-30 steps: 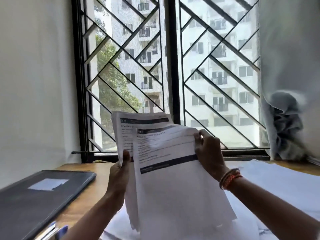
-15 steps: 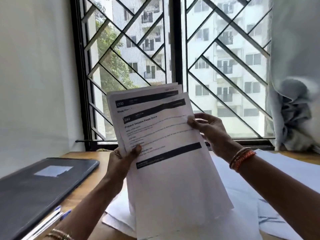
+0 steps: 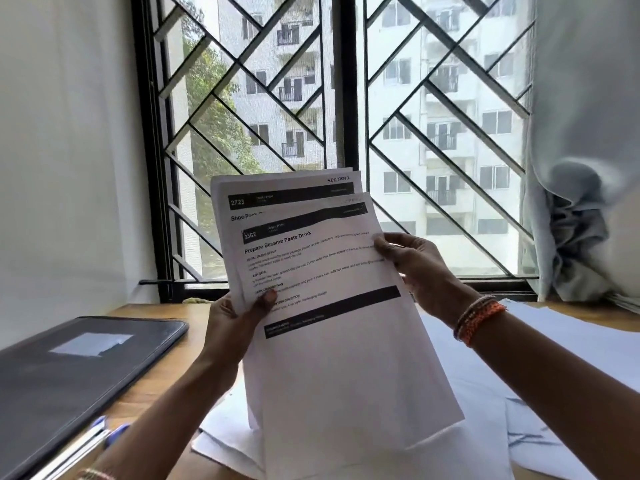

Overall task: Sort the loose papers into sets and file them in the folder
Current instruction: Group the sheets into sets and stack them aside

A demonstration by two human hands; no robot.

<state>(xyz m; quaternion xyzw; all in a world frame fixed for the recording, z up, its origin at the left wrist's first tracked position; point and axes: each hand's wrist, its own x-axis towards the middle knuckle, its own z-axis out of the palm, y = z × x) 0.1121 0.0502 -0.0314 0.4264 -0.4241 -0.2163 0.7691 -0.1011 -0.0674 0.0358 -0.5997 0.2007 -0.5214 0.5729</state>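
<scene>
Left hand (image 3: 239, 323) pinches left edge of white printed paper stack (image 3: 311, 289), thumb on front sheet. Right hand (image 3: 419, 268) grips right edge. Stack held upright above surface (image 3: 166, 362), loose white sheets (image 3: 571, 344) beneath. Read each header before separating; fan slowly, keep edges aligned. Closed dark grey folder (image 3: 69, 372) waits at surface's left edge.

Hands: two, left hand (image 3: 232, 320) and right hand (image 3: 420, 268). Held sheets (image 3: 332, 306): at least two (more behind, uncountable). Folder (image 3: 69, 368): one, at 8 o'clock. Pens (image 3: 104, 434): two, at 7 o'clock.
</scene>
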